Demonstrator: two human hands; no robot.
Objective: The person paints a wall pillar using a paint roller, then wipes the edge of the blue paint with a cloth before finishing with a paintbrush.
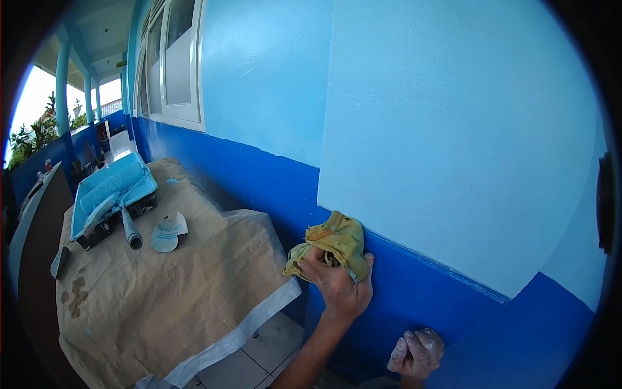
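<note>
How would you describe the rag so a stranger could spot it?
Find the wall, light blue above, dark blue below. Where the colours meet, the left hand presses a crumpled rag against it. It is the only yellow thing there.

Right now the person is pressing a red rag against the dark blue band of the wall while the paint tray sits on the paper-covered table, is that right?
Not quite: the rag is yellow, not red, as the head view shows. The left hand does press it against the dark blue band, and the paint tray does sit on the paper-covered table.

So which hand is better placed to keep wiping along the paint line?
Likely the left hand: it grips the yellow rag against the wall at the line. The right hand rests low, empty.
</note>
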